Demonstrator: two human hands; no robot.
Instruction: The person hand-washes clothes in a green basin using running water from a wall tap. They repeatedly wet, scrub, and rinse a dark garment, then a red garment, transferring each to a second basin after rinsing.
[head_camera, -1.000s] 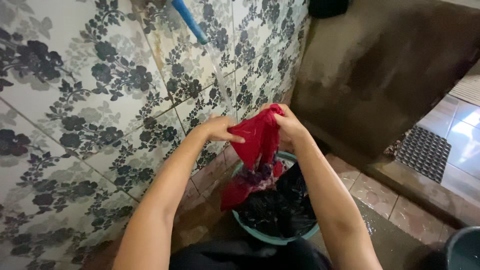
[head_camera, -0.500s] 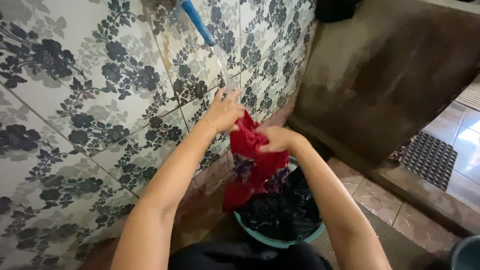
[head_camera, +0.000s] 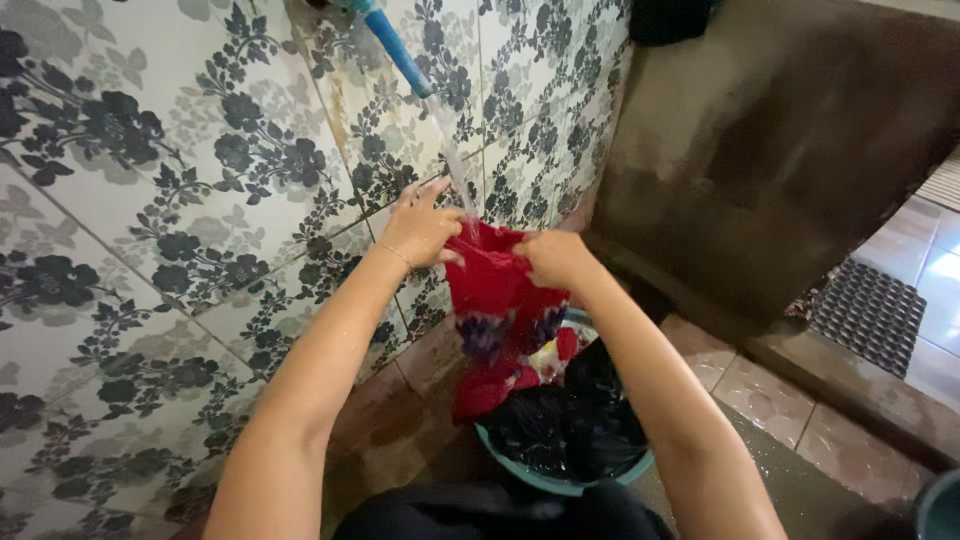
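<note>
since half a second ago both hands have spread the top edge of the red garment wider, under the water stream from the blue tap. left hand: fingers closed on the garment's upper left corner, against the flower-patterned wall tiles. right hand: fist closed on the upper right corner. garment: held above the teal basin; long axis vertical, gripped edge uppermost, loose end pointing down into the basin, touching the dark wet clothes there. floral print on its lower half. grey wall to the right; black perforated mat on the floor beyond.
</note>
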